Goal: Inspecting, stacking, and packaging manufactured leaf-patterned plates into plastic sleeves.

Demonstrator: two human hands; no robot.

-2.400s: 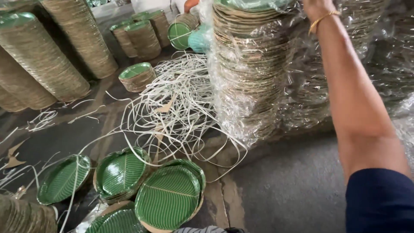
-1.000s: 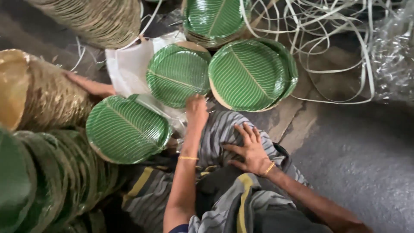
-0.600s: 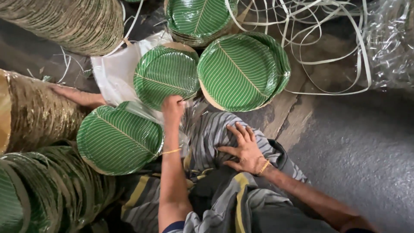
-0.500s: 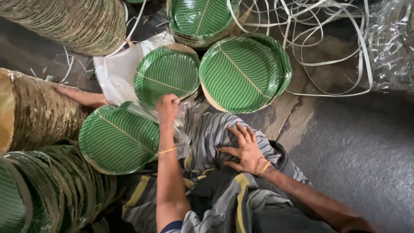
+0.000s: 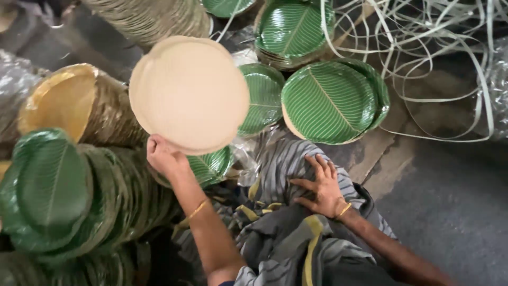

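Dark grey concrete floor point(image 5: 450, 212), dusty, with a brownish patch near the plates. Directly on it: a short stack of green leaf-print plates point(image 5: 330, 100), a second stack point(image 5: 293, 32) just behind it, a third point(image 5: 262, 98) to its left on a clear plastic sheet point(image 5: 248, 159). Loose tangle of pale plastic straps point(image 5: 423, 47) spreads over the floor at upper right. Long plate stacks lie on their sides at left point(image 5: 106, 180), one gold-faced point(image 5: 79, 106).
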